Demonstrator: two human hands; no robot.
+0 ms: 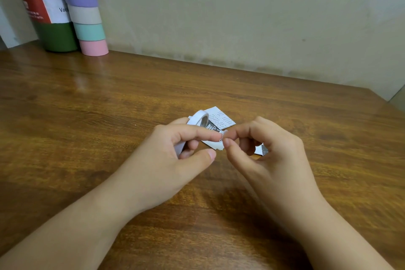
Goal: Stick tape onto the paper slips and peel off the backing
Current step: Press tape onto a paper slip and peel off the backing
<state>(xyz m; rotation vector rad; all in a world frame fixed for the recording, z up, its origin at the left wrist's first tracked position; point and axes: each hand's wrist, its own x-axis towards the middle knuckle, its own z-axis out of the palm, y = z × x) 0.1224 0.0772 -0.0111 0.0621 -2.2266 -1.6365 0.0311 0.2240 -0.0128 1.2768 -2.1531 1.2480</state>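
At frame centre, my left hand (175, 149) is gripping the white ring-shaped tape roll (198, 121); my right hand (263, 144) is pinching its loose end above the printed white paper slips (221, 119) on the brown wooden table (87, 105).

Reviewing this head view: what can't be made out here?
- Printed text on the paper slips: too small to read.
- Lower slips: covered by the left hand and right hand.
- Free end of the tape roll: a tiny white bit between the fingertips; tape or backing unclear.
- Green bottle: top cut off by the frame.
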